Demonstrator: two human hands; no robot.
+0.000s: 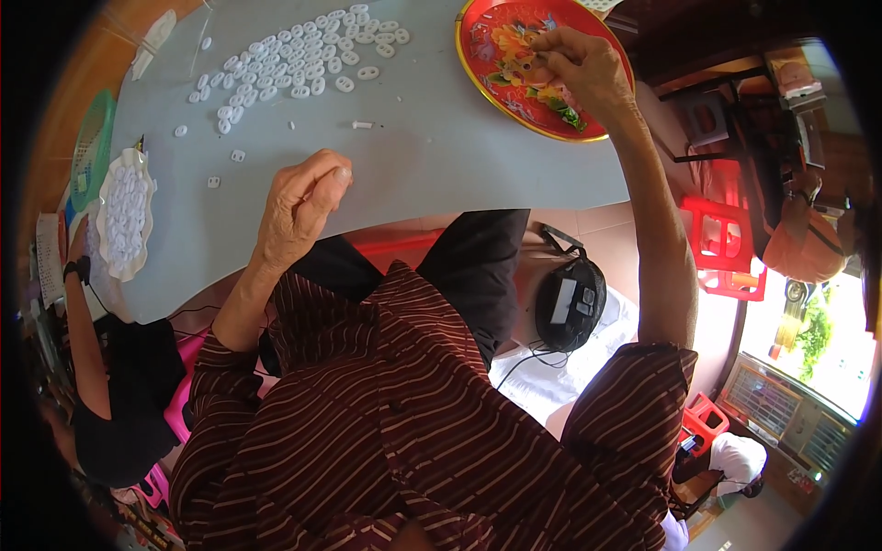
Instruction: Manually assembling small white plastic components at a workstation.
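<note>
My left hand (303,207) is held at the table's near edge with its fingers curled closed; whatever may be inside is hidden. My right hand (595,75) reaches over a round red tray (478,78) with a gold rim and flower pattern. Its thumb and fingertips come together in a pinch, and I cannot make out anything between them. Across the grey table (441,165) spread many white oval plastic pieces (312,57), each with two holes. Nearer my left hand lie two small white square pieces (238,156) and a white peg-like piece (363,125).
At left, a scalloped white dish (131,269) holds more white pieces, beside a green basket (90,156). Another person's arm (87,340) rests at the table's left edge. Right of my legs sits a black round bag (570,308). Red stools (721,234) stand farther right.
</note>
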